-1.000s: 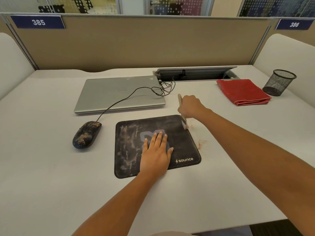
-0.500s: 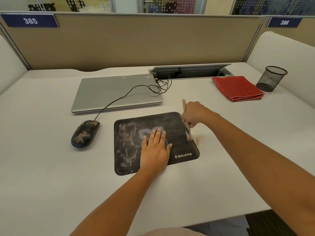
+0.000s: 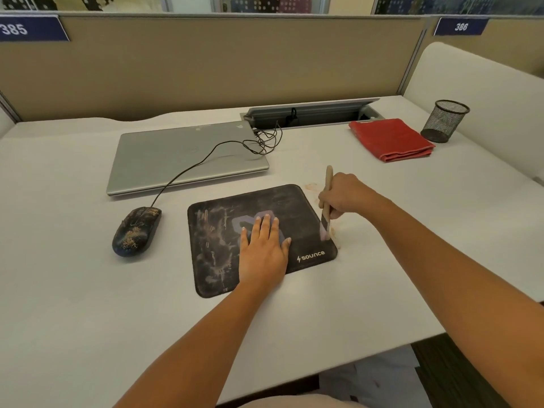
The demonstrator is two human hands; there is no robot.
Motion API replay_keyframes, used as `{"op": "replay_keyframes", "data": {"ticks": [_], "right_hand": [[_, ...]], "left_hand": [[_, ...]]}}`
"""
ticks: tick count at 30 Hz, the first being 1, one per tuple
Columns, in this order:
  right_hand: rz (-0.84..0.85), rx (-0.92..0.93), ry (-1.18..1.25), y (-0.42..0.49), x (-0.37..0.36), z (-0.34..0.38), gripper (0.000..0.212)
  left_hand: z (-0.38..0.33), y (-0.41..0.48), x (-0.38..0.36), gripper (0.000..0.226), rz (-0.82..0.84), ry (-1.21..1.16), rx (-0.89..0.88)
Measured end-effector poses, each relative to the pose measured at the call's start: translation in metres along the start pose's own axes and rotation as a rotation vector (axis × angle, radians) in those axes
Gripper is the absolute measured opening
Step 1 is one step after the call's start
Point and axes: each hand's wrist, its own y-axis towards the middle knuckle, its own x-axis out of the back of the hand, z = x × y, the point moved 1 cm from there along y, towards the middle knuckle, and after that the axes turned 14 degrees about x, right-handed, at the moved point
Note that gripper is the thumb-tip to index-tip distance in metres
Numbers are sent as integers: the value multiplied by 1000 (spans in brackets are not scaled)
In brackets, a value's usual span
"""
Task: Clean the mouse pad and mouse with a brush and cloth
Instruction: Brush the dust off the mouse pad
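Observation:
A black mouse pad (image 3: 217, 245), streaked with pale dirt, lies on the white desk. My left hand (image 3: 263, 248) presses flat on its middle, fingers straight. At the pad's right edge my right hand (image 3: 344, 198) grips a wooden-handled brush (image 3: 327, 184), whose bristles touch the pad's right border beside reddish dust on the desk. Left of the pad sits a black wired mouse (image 3: 136, 231) speckled with dirt. A folded red cloth (image 3: 390, 139) lies at the back right.
A shut silver laptop (image 3: 182, 156) lies behind the pad, with the mouse cable (image 3: 206, 157) running across it to a cable hatch (image 3: 309, 113). A black mesh pen cup (image 3: 445, 120) stands beside the cloth. Beige partitions close off the back and right.
My right hand has drawn the brush down along the pad's right edge toward me, pushing reddish dust onto the desk. My left hand has stayed flat on the pad.

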Motion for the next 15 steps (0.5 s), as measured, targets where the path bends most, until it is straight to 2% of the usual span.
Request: {"op": "replay_keyframes", "data": {"ticks": [2, 8, 9, 11, 13, 15], "right_hand": [[-55, 16, 19, -6, -2, -1, 20], [173, -15, 50, -33, -9, -4, 25], [148, -21, 80, -36, -6, -5, 23], [-30, -21, 112, -37, -2, -11, 23], [-247, 11, 28, -40, -4, -15, 30], [-319, 52, -38, -47, -17, -16, 37]], "left_hand": [[0, 0, 0, 57, 0, -6, -6], [1, 1, -2, 58, 5, 3, -5], [1, 1, -2, 57, 7, 1, -7], [1, 1, -2, 57, -2, -10, -13], [2, 1, -1, 57, -14, -13, -20], [2, 0, -2, 56, -17, -15, -21]]}}
